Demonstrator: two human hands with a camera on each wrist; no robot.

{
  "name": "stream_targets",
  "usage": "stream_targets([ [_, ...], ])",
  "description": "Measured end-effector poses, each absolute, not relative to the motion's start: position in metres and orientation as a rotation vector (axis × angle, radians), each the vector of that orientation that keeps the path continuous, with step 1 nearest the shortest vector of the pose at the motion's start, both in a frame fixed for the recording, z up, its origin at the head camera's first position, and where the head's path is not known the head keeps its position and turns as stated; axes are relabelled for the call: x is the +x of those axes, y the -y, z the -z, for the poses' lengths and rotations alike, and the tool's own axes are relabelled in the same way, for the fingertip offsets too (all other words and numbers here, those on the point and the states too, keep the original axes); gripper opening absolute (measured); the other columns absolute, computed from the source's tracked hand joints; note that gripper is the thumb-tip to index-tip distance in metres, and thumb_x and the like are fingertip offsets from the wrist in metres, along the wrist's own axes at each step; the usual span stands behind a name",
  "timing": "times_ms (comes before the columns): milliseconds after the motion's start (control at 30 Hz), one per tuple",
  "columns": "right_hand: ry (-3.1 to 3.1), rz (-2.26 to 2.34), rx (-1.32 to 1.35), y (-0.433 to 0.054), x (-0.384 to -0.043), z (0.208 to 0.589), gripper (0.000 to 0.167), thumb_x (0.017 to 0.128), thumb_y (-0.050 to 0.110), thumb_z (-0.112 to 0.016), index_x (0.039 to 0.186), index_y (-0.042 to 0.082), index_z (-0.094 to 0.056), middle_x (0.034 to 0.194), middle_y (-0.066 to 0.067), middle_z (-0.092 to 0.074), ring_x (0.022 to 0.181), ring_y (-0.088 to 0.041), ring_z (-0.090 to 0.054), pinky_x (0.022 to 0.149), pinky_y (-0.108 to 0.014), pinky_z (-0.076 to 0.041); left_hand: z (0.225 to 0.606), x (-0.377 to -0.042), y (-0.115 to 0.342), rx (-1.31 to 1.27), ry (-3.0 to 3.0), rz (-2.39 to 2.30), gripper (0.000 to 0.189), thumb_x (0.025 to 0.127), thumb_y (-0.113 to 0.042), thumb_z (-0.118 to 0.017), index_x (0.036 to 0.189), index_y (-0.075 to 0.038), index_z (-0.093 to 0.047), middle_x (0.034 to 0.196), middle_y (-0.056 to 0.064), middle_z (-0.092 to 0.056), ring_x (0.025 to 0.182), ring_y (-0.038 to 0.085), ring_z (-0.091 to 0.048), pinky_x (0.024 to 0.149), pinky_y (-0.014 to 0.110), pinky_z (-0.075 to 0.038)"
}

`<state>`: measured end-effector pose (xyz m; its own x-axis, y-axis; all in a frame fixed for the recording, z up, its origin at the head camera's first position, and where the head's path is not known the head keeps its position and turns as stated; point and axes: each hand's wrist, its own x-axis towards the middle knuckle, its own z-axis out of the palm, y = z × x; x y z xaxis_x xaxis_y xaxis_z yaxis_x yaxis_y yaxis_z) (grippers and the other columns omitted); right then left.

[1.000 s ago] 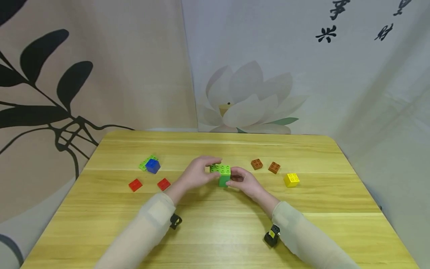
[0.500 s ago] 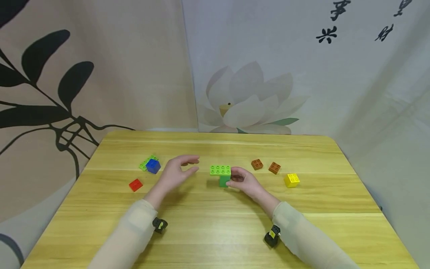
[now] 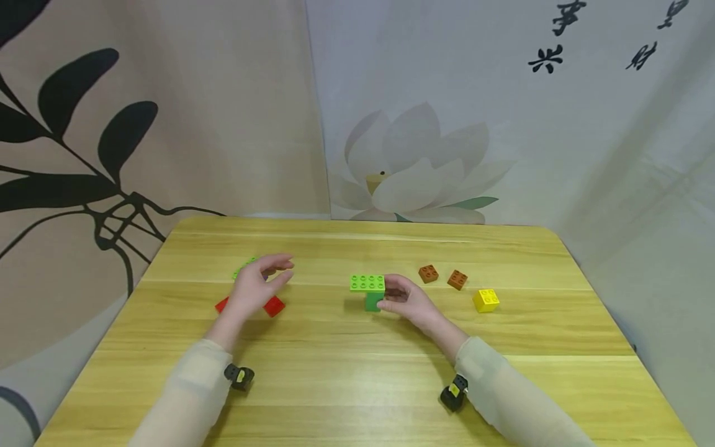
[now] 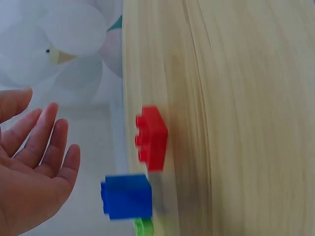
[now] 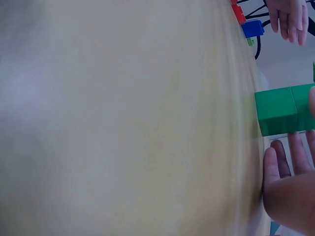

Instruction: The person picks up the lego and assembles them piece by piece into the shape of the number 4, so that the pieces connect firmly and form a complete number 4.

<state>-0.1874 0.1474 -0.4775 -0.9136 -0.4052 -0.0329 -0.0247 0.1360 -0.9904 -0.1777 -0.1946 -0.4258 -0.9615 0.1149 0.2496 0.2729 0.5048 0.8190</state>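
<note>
My right hand pinches the dark green building blocks, two stacked and standing on the table. A long light green block lies across their top and overhangs to the left. My left hand is held above the table's left part with relaxed fingers and holds nothing. Around it are a blue block, a red block, a second red block and another light green block. In the head view the left hand hides most of the blue block.
Two brown blocks lie apart to the right of the stack. A yellow block is further right. The wooden table ends at the back before a printed curtain.
My left hand has let go of the light green block on the stack and moved left, over the blue and red blocks. The right hand stays at the stack.
</note>
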Motion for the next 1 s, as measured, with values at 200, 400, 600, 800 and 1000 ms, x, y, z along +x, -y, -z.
stream_targets([
  [200,-2.150,1.864,-0.422,-0.148,-0.187,0.474,0.062,0.087,0.002,-0.075,0.142,0.000,-0.047,0.135,-0.020,-0.055,0.121,-0.033,-0.054,0.105,-0.046,-0.042,0.427,-0.175,0.214,-0.240,2.584,1.433,0.035,0.095,-0.012,-0.068,0.127,0.001,-0.064,0.112,0.015,-0.071,0.108,0.032,-0.063,0.097,0.051,-0.046],
  [400,-2.172,1.864,-0.446,-0.146,-0.187,0.468,0.063,0.086,0.004,-0.076,0.142,0.003,-0.048,0.135,-0.019,-0.055,0.123,-0.034,-0.052,0.106,-0.047,-0.041,0.428,-0.174,0.230,-0.169,2.568,1.365,0.035,0.094,-0.011,-0.068,0.126,0.003,-0.063,0.110,0.018,-0.071,0.107,0.036,-0.063,0.096,0.052,-0.046],
  [600,-2.169,1.894,-0.509,-0.144,-0.189,0.465,0.061,0.087,0.004,-0.075,0.142,0.004,-0.049,0.136,-0.018,-0.053,0.123,-0.033,-0.052,0.105,-0.043,-0.044,0.431,-0.176,0.247,-0.088,2.558,1.342,0.035,0.094,-0.009,-0.068,0.126,0.005,-0.062,0.111,0.022,-0.069,0.109,0.037,-0.061,0.099,0.053,-0.044],
  [800,-2.159,1.933,-0.527,-0.141,-0.189,0.464,0.058,0.087,0.002,-0.075,0.139,0.001,-0.051,0.135,-0.019,-0.053,0.121,-0.034,-0.053,0.103,-0.042,-0.045,0.435,-0.177,0.261,0.011,2.561,1.357,0.039,0.093,-0.007,-0.069,0.129,0.005,-0.060,0.118,0.024,-0.066,0.112,0.037,-0.058,0.095,0.050,-0.043],
  [1000,-2.164,1.947,-0.488,-0.138,-0.187,0.464,0.054,0.088,0.000,-0.073,0.137,-0.001,-0.053,0.129,-0.021,-0.055,0.117,-0.038,-0.055,0.097,-0.034,-0.050,0.437,-0.178,0.271,0.073,2.622,1.388,0.047,0.094,-0.013,-0.069,0.136,0.003,-0.055,0.128,0.023,-0.061,0.118,0.039,-0.055,0.098,0.049,-0.043],
])
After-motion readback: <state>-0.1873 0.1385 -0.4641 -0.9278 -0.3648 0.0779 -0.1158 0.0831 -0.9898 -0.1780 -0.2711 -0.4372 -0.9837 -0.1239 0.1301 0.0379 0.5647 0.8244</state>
